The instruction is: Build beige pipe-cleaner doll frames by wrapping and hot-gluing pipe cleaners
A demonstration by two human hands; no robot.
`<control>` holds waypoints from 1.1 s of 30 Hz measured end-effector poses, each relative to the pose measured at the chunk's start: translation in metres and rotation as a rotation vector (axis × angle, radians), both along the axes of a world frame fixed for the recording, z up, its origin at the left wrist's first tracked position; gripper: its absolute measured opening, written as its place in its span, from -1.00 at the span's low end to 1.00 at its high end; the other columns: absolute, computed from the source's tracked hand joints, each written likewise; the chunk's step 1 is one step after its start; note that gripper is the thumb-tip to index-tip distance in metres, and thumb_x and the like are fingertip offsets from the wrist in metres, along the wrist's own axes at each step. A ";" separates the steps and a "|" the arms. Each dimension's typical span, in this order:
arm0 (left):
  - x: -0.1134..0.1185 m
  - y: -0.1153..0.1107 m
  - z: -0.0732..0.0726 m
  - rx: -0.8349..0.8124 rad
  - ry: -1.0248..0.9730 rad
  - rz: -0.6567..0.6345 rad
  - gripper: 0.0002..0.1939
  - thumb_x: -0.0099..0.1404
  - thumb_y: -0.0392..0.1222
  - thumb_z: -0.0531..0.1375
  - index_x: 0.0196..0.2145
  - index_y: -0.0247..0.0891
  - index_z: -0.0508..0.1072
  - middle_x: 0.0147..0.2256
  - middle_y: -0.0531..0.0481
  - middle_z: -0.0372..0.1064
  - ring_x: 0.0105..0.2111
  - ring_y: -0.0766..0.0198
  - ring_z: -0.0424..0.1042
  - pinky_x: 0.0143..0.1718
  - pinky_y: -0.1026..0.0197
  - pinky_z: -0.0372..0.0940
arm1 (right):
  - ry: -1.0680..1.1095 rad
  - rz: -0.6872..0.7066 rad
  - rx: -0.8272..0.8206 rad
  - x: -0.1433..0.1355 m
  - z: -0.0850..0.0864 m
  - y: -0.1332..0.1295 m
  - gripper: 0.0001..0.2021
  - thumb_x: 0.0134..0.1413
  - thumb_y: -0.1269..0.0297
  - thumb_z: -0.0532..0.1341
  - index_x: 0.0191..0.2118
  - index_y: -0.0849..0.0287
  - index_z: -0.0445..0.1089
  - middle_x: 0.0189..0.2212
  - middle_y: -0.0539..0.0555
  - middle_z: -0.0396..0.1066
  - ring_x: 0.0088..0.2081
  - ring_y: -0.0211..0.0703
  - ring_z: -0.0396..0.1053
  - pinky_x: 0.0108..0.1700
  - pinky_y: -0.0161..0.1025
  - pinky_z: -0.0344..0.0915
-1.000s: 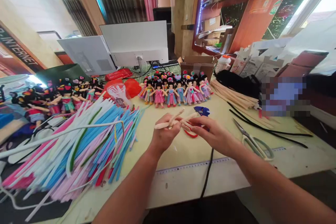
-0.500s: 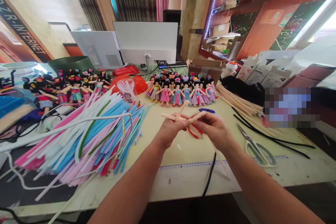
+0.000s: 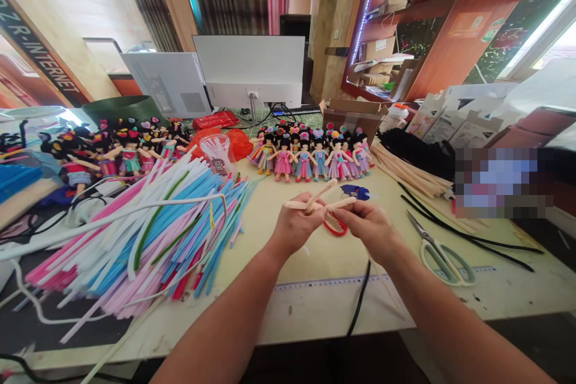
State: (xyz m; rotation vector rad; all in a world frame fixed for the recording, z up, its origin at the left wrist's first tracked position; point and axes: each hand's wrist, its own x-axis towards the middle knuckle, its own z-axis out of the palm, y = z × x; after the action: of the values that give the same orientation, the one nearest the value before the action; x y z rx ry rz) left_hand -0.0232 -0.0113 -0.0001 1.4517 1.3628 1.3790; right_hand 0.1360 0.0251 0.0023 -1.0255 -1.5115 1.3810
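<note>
Between both hands is a beige pipe cleaner piece (image 3: 318, 197), bent and twisted into several arms. My left hand (image 3: 297, 222) is closed around its twisted middle and left end. With thumb and fingers, my right hand (image 3: 363, 222) pinches the arm that points right. Under the fingers shows a red-handled tool (image 3: 336, 228), its other end hidden by the hands. A small dark blue tool (image 3: 355, 192) lies on the table just beyond my right hand. A long pale pipe cleaner (image 3: 390, 293) lies blurred below the right wrist.
Loose coloured pipe cleaners (image 3: 148, 246) are heaped at left. Finished dolls (image 3: 310, 159) stand in a group ahead, with more dolls (image 3: 128, 153) at far left. Scissors (image 3: 443, 258) and black pipe cleaners (image 3: 472, 234) lie at right. A ruler strip (image 3: 315, 284) runs along the front.
Both hands have shifted slightly, and the beige piece has turned so its upright arm leans further right. More of the blue tool and the red handle now shows.
</note>
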 end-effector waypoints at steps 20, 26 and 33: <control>0.005 0.004 -0.008 0.006 0.098 0.081 -0.91 0.12 -0.20 0.18 -0.47 -0.26 0.41 -0.53 0.10 0.27 -0.51 0.35 0.21 -0.45 0.27 0.14 | 0.080 0.007 -0.104 -0.002 -0.007 -0.004 -0.61 -0.31 -0.07 0.46 -0.51 0.17 0.48 -0.68 -0.09 0.20 -0.63 -0.41 -0.08 -0.59 -0.30 -0.17; 0.001 0.008 -0.009 -0.143 -0.213 -0.035 -0.80 0.00 -0.11 0.28 -0.44 -0.29 0.43 -0.57 0.11 0.26 -0.51 0.36 0.22 -0.43 0.25 0.15 | 0.188 0.014 -0.207 -0.006 -0.006 0.000 -0.58 -0.47 -0.01 0.52 -0.45 0.14 0.50 -0.66 -0.10 0.30 -0.67 -0.43 -0.05 -0.61 -0.34 -0.15; -0.002 0.009 -0.006 -0.257 -0.475 -0.241 -0.76 -0.11 -0.11 0.33 -0.54 -0.30 0.41 -0.59 0.09 0.27 -0.56 0.42 0.18 -0.47 0.27 0.09 | 0.209 0.092 -0.175 -0.003 -0.007 0.001 -0.67 -0.40 0.07 0.51 -0.42 0.10 0.57 -0.56 -0.01 0.44 -0.55 -0.30 0.23 -0.52 -0.32 0.07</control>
State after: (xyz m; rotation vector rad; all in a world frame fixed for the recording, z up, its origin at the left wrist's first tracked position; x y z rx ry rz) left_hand -0.0253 -0.0024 -0.0065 0.9988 0.9806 1.2374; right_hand 0.1331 0.0262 -0.0047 -0.8936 -1.3152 1.6552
